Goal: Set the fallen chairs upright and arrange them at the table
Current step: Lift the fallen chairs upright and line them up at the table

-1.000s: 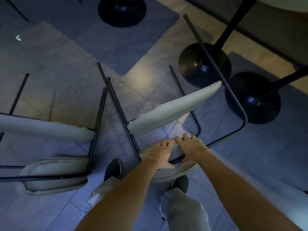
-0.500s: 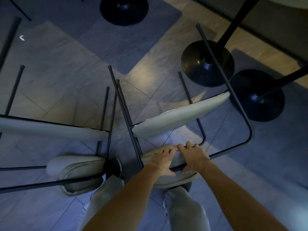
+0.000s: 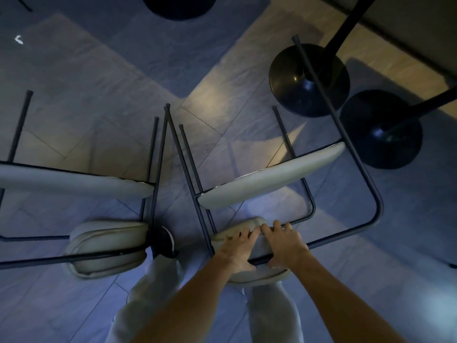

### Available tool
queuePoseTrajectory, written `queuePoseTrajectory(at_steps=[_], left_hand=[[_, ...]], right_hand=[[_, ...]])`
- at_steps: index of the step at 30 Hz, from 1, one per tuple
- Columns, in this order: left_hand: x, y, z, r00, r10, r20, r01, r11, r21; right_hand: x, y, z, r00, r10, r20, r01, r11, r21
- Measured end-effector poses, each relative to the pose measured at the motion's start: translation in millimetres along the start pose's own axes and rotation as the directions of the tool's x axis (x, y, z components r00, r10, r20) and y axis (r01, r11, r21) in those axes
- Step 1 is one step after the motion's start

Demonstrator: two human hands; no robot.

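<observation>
Both hands rest side by side on the padded backrest (image 3: 247, 246) of the right-hand fallen chair (image 3: 269, 179), which lies on the tiled floor (image 3: 99, 125) with its pale seat cushion turned on edge and its thin black legs pointing away from the person. The left hand (image 3: 235, 251) lies palm down on the backrest, its fingers (image 3: 243, 235) spread a little and curled over the far edge of the padding, the thumb tucked under near the black frame bar (image 3: 331, 240) that runs out to the right. The right hand (image 3: 284, 241) sits just beside it, index finger nearly touching the left hand, fingers bent over the top edge and thumb wrapped below, so both hands are clamped around the backrest and bar together. A second fallen chair (image 3: 81, 186) lies just to the left, its legs crossing close to the first chair's legs and its own backrest (image 3: 106, 246) pressed against the floor beside a dark shoe (image 3: 163, 241). Beyond the held chair stand two round black table bases (image 3: 286, 78), each with a black post rising out of view at the upper right, and one long chair leg crosses in front of the nearer base. A third dark base (image 3: 178, 8) is cut off at the top edge
</observation>
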State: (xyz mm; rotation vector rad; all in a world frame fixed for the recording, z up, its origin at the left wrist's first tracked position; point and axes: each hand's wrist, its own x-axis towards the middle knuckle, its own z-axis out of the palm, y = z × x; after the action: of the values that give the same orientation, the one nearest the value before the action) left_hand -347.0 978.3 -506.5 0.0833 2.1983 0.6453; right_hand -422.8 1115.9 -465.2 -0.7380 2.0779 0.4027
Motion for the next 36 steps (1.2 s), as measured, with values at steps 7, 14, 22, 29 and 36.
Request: queuePoseTrajectory(at_steps=[7,14,22,29,36], left_hand=[[-2,-15,-1,1.000,0.021,0.000,-0.021,1.000,-0.019],[-8,-15,-5,0.998,0.050,-0.032,-0.051,0.999,-0.012],[-27,-40,-26,0.996,0.060,-0.064,-0.057,0.998,0.041],[-93,-105,-76,0.985,0.045,-0.165,-0.025,0.992,0.122],[-192,-187,-136,0.965,-0.082,-0.248,0.118,0.984,0.132]], right_hand=[[5,-10,0,1.000,-0.005,-0.007,0.005,1.000,-0.008],[6,-11,0,1.000,0.008,-0.005,-0.008,1.000,0.008],[3,-38,-26,0.998,0.060,0.012,-0.060,0.998,0.036],[-6,-120,-110,0.992,0.010,-0.125,-0.005,0.999,0.043],[-33,-219,-193,0.970,-0.083,-0.230,0.092,0.995,0.028]])
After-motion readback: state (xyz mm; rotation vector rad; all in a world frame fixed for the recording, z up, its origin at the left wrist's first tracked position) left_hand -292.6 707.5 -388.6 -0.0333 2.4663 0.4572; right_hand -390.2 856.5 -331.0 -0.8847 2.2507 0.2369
